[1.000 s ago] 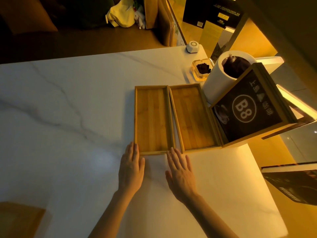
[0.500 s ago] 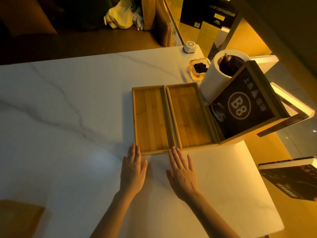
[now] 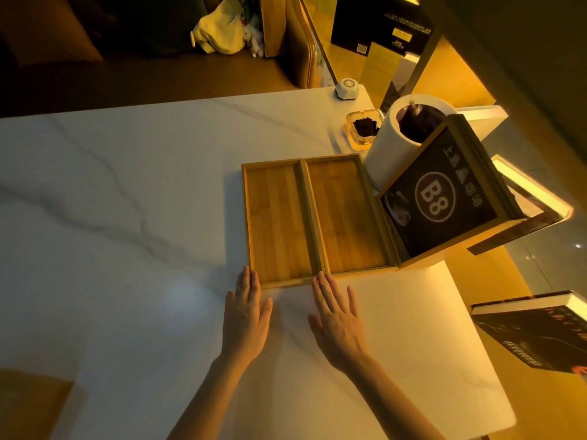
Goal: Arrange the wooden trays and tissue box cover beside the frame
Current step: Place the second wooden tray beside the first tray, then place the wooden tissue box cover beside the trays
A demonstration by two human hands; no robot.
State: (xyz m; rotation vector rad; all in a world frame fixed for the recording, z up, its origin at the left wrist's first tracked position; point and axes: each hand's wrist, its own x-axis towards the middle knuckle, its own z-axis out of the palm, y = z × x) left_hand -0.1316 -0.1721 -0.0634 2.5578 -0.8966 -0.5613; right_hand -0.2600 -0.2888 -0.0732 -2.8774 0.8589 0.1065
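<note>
- Plainly, two wooden trays lie side by side on the white marble-veined desk (image 3: 127,217): the left tray (image 3: 276,223) and the right tray (image 3: 346,214) touch along their long edges, both with nothing in them.
- The right tray's far long side sits against a wooden frame (image 3: 444,201) that stands tilted beside it; its dark face shows "B8" in a white circle, a few small white characters too blurred to read, and a faint cup picture.
- The left hand (image 3: 246,312) lies flat, palm down on the desk, its fingers (image 3: 247,281) stretched out and close together, holding nothing; the tips reach the near left corner of the left tray.
- The right hand (image 3: 336,319) also lies flat on the desk, fingers slightly spread and holding nothing, the tips at the near edge where the two trays meet.
- Behind the frame stands a white cylinder (image 3: 400,144) with something dark inside, and next to it a glass ashtray (image 3: 363,127) with dark contents.
- A small white hexagonal gadget (image 3: 347,88) sits at the desk's far edge.
- A dark box (image 3: 381,23) beyond the desk bears a barcode and a yellow label, the print too small to read.
- A dark book (image 3: 540,331) lies off the desk to the right; its white lettering is unreadable.
</note>
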